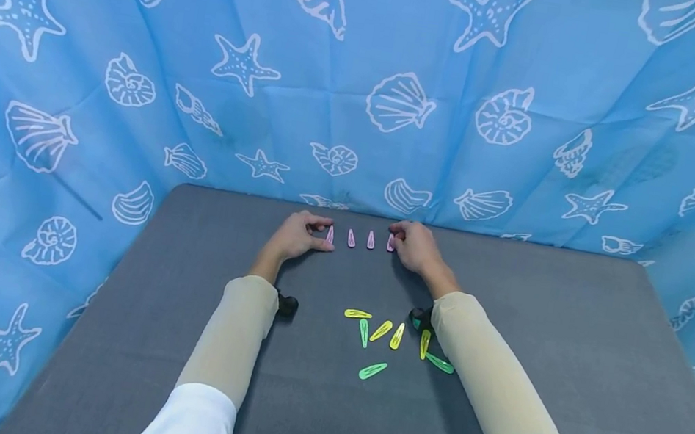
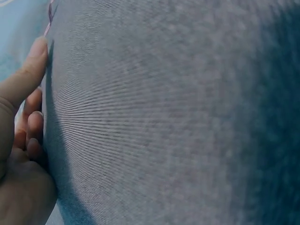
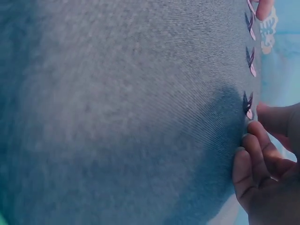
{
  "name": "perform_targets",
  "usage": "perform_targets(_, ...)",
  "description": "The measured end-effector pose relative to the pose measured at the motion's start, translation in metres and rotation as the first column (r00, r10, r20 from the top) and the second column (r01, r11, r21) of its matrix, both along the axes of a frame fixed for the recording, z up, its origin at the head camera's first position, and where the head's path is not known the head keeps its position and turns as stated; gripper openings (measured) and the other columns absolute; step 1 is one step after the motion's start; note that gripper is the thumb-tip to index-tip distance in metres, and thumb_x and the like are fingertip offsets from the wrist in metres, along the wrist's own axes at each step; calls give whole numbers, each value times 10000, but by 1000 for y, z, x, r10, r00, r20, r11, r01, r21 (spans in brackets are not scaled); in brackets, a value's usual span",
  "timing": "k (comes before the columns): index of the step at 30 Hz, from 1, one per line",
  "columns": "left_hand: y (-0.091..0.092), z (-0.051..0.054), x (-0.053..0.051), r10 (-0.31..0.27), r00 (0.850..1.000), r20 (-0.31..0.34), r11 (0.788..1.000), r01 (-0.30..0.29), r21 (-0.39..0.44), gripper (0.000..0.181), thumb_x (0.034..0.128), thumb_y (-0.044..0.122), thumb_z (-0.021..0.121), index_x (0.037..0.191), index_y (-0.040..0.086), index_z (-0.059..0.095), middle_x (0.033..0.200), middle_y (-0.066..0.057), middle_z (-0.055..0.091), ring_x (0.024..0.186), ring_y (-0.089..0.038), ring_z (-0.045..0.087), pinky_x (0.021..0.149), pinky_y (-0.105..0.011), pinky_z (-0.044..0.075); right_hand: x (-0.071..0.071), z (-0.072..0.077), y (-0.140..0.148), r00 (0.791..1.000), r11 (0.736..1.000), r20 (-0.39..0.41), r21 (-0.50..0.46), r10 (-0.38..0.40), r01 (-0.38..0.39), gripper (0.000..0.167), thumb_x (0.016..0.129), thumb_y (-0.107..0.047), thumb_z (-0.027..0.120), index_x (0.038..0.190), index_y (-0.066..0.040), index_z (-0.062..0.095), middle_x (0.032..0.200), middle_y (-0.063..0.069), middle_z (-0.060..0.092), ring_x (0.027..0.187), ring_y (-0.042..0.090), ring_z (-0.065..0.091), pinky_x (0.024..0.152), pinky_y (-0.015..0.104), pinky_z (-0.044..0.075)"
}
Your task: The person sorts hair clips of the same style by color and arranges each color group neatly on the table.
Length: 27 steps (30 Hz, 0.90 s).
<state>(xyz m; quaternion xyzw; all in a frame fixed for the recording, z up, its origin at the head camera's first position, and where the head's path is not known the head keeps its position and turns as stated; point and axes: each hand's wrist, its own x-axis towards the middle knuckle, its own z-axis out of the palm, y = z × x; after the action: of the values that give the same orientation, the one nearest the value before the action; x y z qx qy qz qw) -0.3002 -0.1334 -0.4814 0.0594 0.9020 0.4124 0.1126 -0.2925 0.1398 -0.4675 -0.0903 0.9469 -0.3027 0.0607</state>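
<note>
Several pink snap hair clips lie in a row near the back edge of the grey table. At the row's left end, my left hand (image 1: 297,235) holds a pink hair clip (image 1: 330,234) by its ends, between thumb and forefinger. In the left wrist view, the thumb (image 2: 36,54) meets the tip of that clip. My right hand (image 1: 417,247) has thumb and fingertips around the rightmost pink hair clip (image 1: 390,242), partly covering it. Two more pink clips, one (image 1: 351,237) and another (image 1: 371,240), lie untouched between the hands. The right wrist view shows the curled right fingers (image 3: 253,154) close to the clip.
Yellow clips (image 1: 396,336) and green clips (image 1: 372,370) lie scattered nearer the front, some beside the right forearm. A blue curtain (image 1: 351,99) with shell prints hangs right behind the table (image 1: 547,312). Dark wrist cameras (image 1: 287,306) sit under both wrists.
</note>
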Motion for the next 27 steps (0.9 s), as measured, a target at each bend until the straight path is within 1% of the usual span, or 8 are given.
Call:
perform_targets(4,-1,0,1,-10,1000,-8,999,10,49,620,854,343,838,1413,183,621,1268,-68,608,1047,-250,496,911,-392,409,5,5,2,999,999,16,40,36,-36,411,1059,-231,546,1409,-16,575,1278,208,629,1167,345,590,1007,501,462)
perform_targets(6,-2,0,1,-14,1000,-20,998,15,55,626,888,384,799,1436,160,593,1305,-86,602,1090,-259,512,956,-411,428,10,9,3,998,997,28,67,48,-50,490,1062,-316,539,1460,-30,519,1384,236,544,1291,394,519,1076,542,419)
perform_targets(8,-1,0,2,-19,999,-36,999,20,36,637,924,432,746,1462,143,562,1352,-112,577,1163,-274,524,1024,-445,439,16,12,4,998,994,38,92,51,-54,579,1058,-398,527,1513,-48,450,1465,257,450,1377,434,429,1124,573,374)
perform_targets(12,1,4,5,-15,997,-80,998,10,-65,699,952,543,662,1515,166,490,1492,-146,464,1336,-324,428,1132,-547,379,30,21,10,998,991,41,121,53,-58,719,1044,-504,506,1596,-90,300,1572,268,302,1448,465,306,1154,621,325)
perform_targets(17,4,13,14,-23,990,-142,978,-7,-206,819,936,651,602,1588,218,360,1638,-142,284,1457,-368,275,1164,-615,280,47,29,20,996,980,31,182,80,-84,816,1025,-570,498,1642,-148,169,1665,248,146,1535,495,141,1203,667,202)
perform_targets(21,6,21,25,-68,978,-195,951,5,-310,915,923,704,569,1632,231,237,1707,-110,147,1541,-389,166,1185,-638,224,61,32,30,993,960,-17,257,117,-109,830,1017,-583,503,1645,-165,158,1695,231,89,1564,505,31,1222,690,84)
perform_targets(24,10,28,36,-108,968,-225,929,18,-369,962,915,722,565,1648,239,169,1729,-83,79,1573,-408,102,1208,-656,187,72,33,35,987,948,-59,291,150,-126,832,1010,-584,516,1643,-163,178,1701,225,88,1565,505,25,1215,704,55)
perform_targets(27,16,35,49,-138,959,-248,918,30,-396,994,901,724,586,1653,269,124,1737,-67,55,1583,-417,76,1217,-670,165,84,34,41,980,939,-88,314,179,-143,839,1003,-598,520,1642,-169,187,1702,223,95,1567,495,40,1214,704,60)
